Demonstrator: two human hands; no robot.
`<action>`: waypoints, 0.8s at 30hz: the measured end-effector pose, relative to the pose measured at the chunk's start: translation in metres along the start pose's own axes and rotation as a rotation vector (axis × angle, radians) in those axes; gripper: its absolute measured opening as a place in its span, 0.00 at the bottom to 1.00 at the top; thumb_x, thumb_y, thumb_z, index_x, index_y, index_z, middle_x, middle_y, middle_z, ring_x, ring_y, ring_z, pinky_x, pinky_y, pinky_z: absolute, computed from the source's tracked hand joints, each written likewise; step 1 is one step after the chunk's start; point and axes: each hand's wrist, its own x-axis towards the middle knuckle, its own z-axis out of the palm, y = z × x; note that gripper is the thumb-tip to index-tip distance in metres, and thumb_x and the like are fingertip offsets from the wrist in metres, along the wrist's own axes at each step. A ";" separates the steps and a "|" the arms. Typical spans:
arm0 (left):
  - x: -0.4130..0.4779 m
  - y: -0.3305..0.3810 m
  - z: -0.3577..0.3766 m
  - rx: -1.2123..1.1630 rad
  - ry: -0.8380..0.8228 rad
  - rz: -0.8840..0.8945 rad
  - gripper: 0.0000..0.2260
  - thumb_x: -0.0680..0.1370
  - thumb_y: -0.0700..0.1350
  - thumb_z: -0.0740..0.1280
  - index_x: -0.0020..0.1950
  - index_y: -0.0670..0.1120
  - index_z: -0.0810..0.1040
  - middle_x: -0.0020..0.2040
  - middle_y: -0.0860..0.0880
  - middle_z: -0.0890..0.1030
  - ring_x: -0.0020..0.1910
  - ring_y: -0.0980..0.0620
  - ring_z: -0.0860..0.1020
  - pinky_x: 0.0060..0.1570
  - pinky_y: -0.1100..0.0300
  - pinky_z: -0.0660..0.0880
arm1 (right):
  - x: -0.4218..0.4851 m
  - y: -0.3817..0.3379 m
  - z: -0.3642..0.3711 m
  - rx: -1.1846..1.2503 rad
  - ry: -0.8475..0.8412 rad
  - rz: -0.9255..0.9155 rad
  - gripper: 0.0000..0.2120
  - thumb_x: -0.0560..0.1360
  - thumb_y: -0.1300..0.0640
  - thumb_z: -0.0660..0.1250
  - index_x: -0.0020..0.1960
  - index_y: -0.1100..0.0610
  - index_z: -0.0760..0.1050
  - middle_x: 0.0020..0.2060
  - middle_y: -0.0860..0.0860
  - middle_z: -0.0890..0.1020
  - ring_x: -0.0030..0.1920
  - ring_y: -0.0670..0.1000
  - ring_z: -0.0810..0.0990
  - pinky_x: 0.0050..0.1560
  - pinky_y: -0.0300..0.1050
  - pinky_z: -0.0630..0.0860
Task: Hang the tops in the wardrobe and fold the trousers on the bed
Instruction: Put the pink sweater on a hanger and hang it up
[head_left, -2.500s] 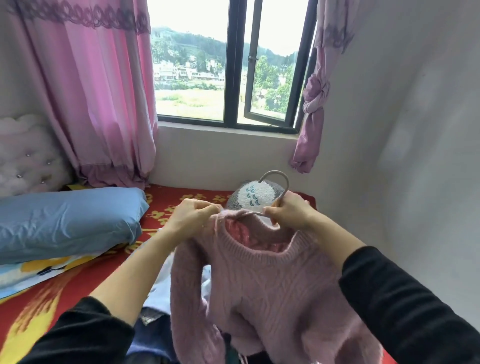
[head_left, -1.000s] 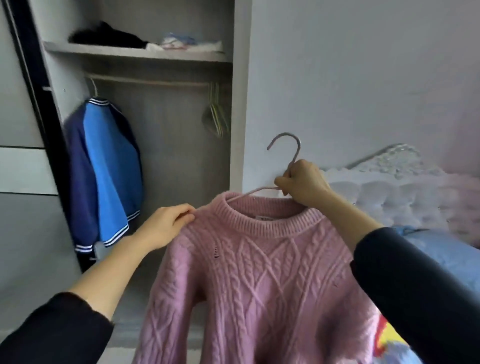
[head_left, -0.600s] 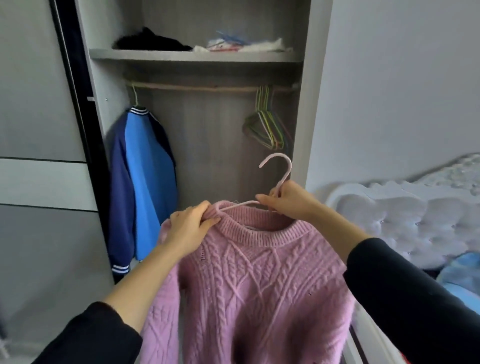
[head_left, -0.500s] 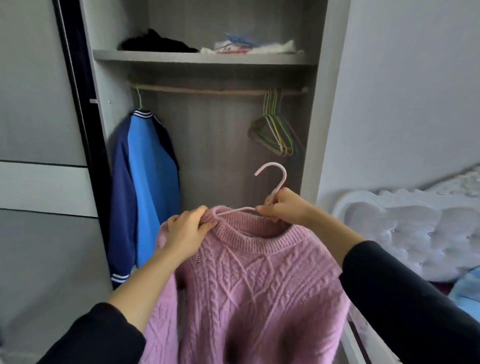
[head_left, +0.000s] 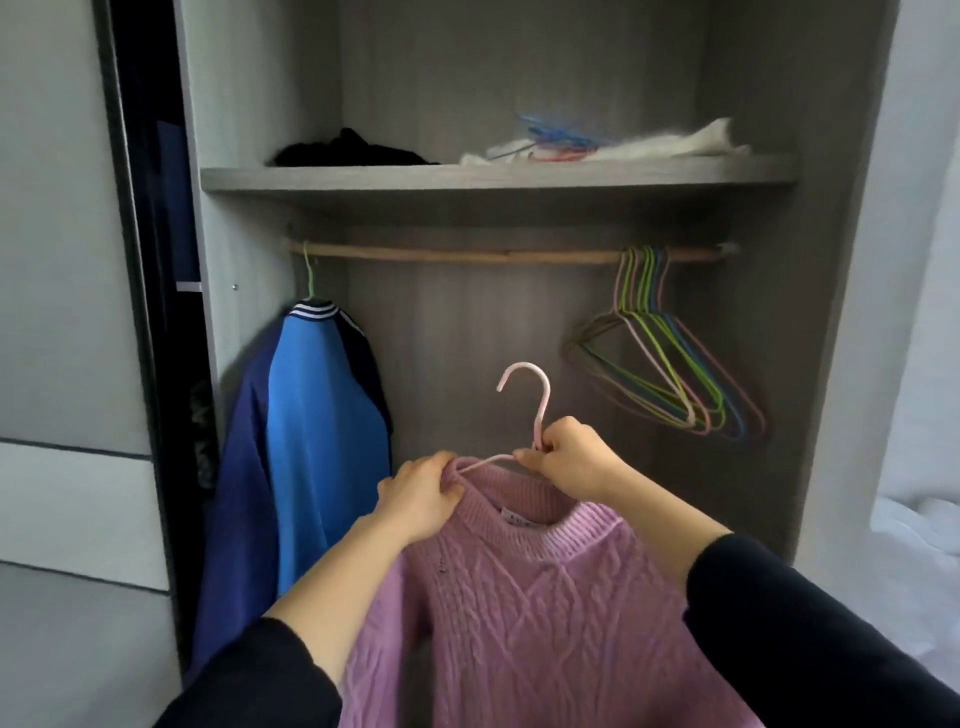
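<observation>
A pink cable-knit sweater (head_left: 545, 613) hangs on a pale pink hanger (head_left: 540, 400) in front of the open wardrobe. My right hand (head_left: 571, 462) grips the hanger at the base of its hook. My left hand (head_left: 421, 496) pinches the sweater's left shoulder at the collar. The hook points up, well below the wooden rail (head_left: 498, 254). The sweater's lower part runs out of view at the bottom.
A blue jacket (head_left: 311, 457) hangs at the rail's left end. Several bare coloured hangers (head_left: 670, 364) hang at its right end. The shelf (head_left: 493, 176) above holds dark and white cloth. A sliding door (head_left: 67, 364) stands at the left, a white headboard (head_left: 914, 519) at the right.
I have turned from the bed by the window to the wardrobe and come closer to it. The sweater and hanger stay in both hands; the rail now sits directly above the hook.
</observation>
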 end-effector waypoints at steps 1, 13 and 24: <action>0.011 -0.003 -0.004 0.022 -0.031 -0.009 0.19 0.79 0.52 0.59 0.70 0.56 0.67 0.66 0.51 0.74 0.65 0.46 0.69 0.62 0.45 0.67 | 0.012 -0.004 0.003 0.013 0.011 0.020 0.20 0.76 0.48 0.69 0.32 0.57 0.67 0.28 0.49 0.70 0.28 0.48 0.68 0.28 0.42 0.62; 0.186 -0.091 -0.105 0.253 0.174 0.097 0.31 0.77 0.48 0.65 0.77 0.50 0.56 0.79 0.44 0.51 0.77 0.43 0.49 0.75 0.47 0.52 | 0.195 -0.077 0.021 0.163 0.105 -0.003 0.14 0.78 0.58 0.66 0.33 0.58 0.76 0.29 0.52 0.75 0.33 0.50 0.74 0.41 0.45 0.72; 0.304 -0.180 -0.218 0.273 0.414 0.084 0.37 0.77 0.51 0.64 0.79 0.54 0.44 0.78 0.40 0.42 0.77 0.39 0.45 0.74 0.48 0.50 | 0.321 -0.179 0.027 0.209 0.332 0.034 0.10 0.79 0.58 0.65 0.42 0.63 0.76 0.23 0.49 0.74 0.23 0.44 0.71 0.22 0.36 0.63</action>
